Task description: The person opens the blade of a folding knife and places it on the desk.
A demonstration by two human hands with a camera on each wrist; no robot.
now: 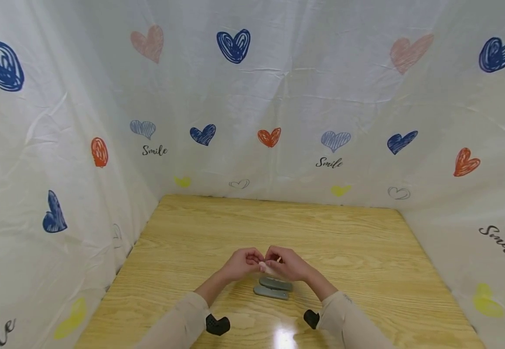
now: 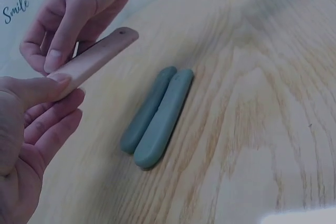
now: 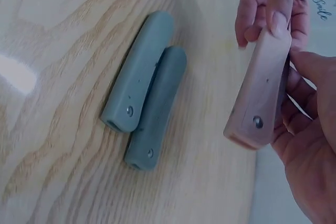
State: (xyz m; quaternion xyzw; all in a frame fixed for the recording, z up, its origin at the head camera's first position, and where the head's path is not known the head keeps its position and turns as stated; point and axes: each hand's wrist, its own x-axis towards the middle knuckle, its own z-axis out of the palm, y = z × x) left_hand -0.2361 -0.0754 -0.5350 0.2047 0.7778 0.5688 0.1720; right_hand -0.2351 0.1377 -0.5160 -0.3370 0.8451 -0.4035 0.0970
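A pink folding knife (image 3: 258, 93), its handle rounded at one end with a rivet near the other, is held above the table between both hands. My left hand (image 1: 241, 264) pinches its rounded end between thumb and fingers. At its long side, my right hand (image 1: 293, 264) grips it with the thumb and curled fingers; a dark strip shows along that edge in the right wrist view. No blade stands out from the handle. Below the hands, two grey-green folding knives, one lighter (image 2: 164, 121) and one darker (image 2: 147, 111), lie side by side on the table, touching or nearly so.
The wood-grain table (image 1: 182, 232) extends around the hands. White cloth (image 1: 296, 87) printed with hearts hangs behind it and along both sides. Black wrist devices (image 1: 217, 325) sit below the sleeves. A bright reflection lies near the front of the table.
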